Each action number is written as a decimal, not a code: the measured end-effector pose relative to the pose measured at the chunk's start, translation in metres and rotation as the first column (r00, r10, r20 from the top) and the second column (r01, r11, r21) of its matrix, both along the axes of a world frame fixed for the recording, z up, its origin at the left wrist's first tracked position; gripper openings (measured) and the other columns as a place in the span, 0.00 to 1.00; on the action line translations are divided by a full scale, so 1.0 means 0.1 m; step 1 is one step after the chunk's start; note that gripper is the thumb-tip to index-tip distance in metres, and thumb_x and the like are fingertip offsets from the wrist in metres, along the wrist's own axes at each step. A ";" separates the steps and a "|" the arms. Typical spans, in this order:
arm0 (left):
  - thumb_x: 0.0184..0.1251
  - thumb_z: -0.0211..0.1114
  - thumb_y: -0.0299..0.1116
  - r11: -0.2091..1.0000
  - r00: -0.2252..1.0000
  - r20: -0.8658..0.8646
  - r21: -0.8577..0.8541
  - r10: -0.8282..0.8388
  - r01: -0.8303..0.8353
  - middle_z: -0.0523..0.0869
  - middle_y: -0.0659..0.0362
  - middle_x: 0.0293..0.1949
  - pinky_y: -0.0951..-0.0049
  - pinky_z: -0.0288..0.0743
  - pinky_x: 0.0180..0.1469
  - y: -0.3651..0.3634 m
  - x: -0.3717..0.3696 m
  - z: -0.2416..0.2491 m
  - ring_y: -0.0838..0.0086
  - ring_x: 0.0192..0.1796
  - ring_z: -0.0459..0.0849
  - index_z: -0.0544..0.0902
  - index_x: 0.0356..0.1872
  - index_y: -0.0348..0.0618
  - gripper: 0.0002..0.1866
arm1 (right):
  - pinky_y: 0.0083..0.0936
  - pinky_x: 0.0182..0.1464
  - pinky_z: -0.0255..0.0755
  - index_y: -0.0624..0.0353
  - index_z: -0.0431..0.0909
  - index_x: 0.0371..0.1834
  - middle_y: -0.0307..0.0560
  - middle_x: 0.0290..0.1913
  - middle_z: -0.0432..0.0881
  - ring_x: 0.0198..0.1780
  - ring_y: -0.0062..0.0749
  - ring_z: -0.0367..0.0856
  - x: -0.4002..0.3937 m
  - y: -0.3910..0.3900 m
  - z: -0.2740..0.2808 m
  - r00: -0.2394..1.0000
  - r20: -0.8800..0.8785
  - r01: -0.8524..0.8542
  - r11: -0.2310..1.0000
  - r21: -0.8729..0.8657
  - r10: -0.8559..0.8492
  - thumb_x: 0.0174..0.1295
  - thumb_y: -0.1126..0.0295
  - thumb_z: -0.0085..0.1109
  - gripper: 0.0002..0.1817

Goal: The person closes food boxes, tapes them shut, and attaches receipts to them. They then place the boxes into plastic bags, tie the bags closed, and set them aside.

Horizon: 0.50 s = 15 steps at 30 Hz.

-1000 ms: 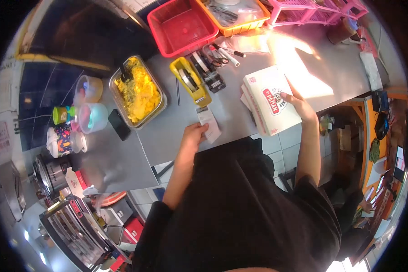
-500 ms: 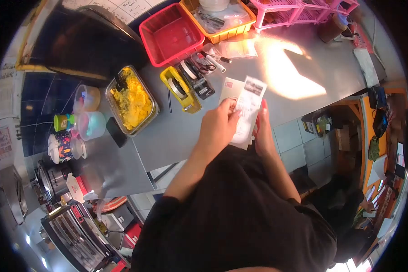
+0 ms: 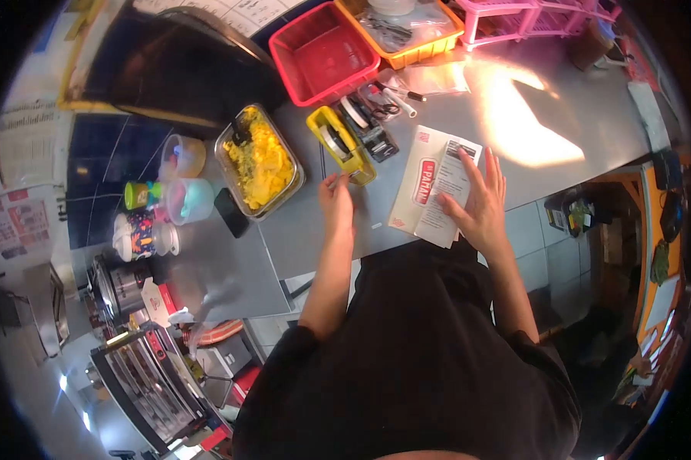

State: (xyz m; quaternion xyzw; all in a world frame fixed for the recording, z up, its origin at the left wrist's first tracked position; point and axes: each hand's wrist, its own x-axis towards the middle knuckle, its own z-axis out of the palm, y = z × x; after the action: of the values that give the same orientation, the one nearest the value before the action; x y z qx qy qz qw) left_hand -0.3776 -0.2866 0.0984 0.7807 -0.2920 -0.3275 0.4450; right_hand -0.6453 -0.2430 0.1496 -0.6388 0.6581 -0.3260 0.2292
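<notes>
My right hand (image 3: 482, 207) lies with its fingers spread on a printed paper slip (image 3: 447, 195), pressing it against a flat cream-coloured packet (image 3: 413, 176) with a red label. The packet lies on the grey table near its front edge. My left hand (image 3: 338, 205) is closed, its fingertips pinched at the front end of a yellow tape dispenser (image 3: 336, 142). Whatever is between those fingertips is too small to make out. A black tape dispenser (image 3: 370, 130) stands beside the yellow one.
A glass dish of yellow food (image 3: 261, 169) stands left of the dispensers, with a dark phone (image 3: 230, 213) beside it. Behind are a red basket (image 3: 322, 57), an orange basket (image 3: 430, 50) and a pink rack (image 3: 506, 23). Markers and scissors lie near the red basket.
My left hand has let go of the slip and packet and moved left to the yellow tape dispenser. The packet now rests on the table, with my right hand flat on the slip.
</notes>
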 end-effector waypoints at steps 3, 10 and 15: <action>0.75 0.63 0.47 0.969 0.893 -0.447 0.239 0.055 0.060 0.81 0.54 0.52 0.61 0.79 0.50 -0.17 -0.01 0.09 0.62 0.53 0.80 0.77 0.55 0.41 0.21 | 0.64 0.74 0.47 0.39 0.69 0.76 0.73 0.78 0.53 0.79 0.69 0.51 0.00 -0.01 -0.01 1.000 -0.024 -0.009 0.999 -0.047 0.008 0.53 0.50 0.74 0.44; 0.76 0.61 0.43 0.988 0.777 -0.614 -0.024 -0.137 0.156 0.85 0.57 0.45 0.61 0.80 0.49 -0.04 0.09 -0.30 0.62 0.46 0.83 0.82 0.49 0.42 0.14 | 0.60 0.74 0.49 0.39 0.70 0.75 0.74 0.78 0.53 0.79 0.66 0.52 0.00 -0.01 0.04 0.996 -0.085 0.001 0.998 -0.064 -0.006 0.54 0.49 0.73 0.42; 0.73 0.63 0.37 0.917 0.923 0.171 -0.147 -0.345 0.371 0.85 0.54 0.32 0.63 0.76 0.40 0.27 0.05 -0.51 0.63 0.39 0.85 0.84 0.33 0.38 0.12 | 0.64 0.75 0.45 0.39 0.71 0.74 0.70 0.79 0.53 0.81 0.64 0.48 -0.01 -0.01 -0.04 0.990 -0.144 0.003 1.000 -0.025 -0.007 0.55 0.50 0.73 0.40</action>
State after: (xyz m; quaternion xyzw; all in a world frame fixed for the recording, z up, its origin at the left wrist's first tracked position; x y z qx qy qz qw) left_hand -0.3730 -0.2597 0.0473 0.6925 -0.4890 -0.3199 0.4231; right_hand -0.6466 -0.2445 0.1459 -0.6618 0.6706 -0.2875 0.1723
